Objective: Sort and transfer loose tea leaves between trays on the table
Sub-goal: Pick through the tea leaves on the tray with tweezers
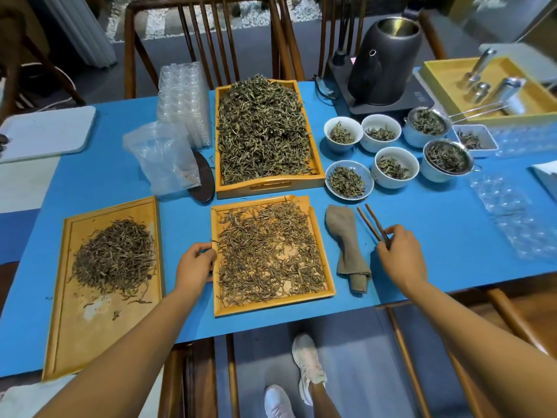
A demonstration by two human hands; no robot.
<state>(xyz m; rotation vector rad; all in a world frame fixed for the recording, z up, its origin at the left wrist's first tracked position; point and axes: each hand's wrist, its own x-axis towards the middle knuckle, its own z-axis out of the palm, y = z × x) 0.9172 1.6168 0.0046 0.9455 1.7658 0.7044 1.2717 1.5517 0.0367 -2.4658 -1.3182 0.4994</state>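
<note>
- Right hand (399, 251) pinched wooden tongs (373, 224), right of the middle tray (328, 267), presumably for picking.
- Left hand (196, 260) gripped that tray's left rim, likely steadying.
- Loose tea leaves (268, 251) spread inside; sorted pile (114, 254) left of it.

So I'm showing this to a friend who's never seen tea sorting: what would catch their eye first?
Probably the heaped far tray of tea at the table's centre, with a thinner spread in the near tray and a mound on the left tray. Then the hands: the left hand at the near tray's edge, the right hand holding tongs beside a folded cloth.
</note>
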